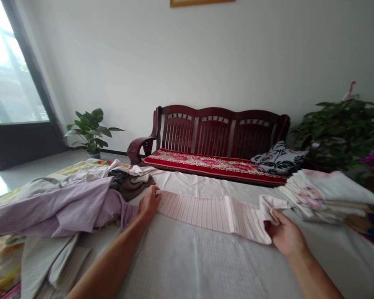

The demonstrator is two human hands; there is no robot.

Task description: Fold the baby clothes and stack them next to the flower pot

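A white cloth with pink stripes lies stretched in a long folded band across the covered table. At its left end, my left hand is closed on the edge of the fabric. My right hand grips the other end, where the cloth curls up in a loose fold and hides some of the fingers. Close to my left hand sits a heap of loose clothes, with a lilac striped garment on top. Just beyond my right hand is a stack of folded cloths.
A pale sheet covers the table. Behind it stands a dark red wooden bench with a red patterned seat cover and a leaf-print cushion. Potted plants flank the bench; a glass door is at left.
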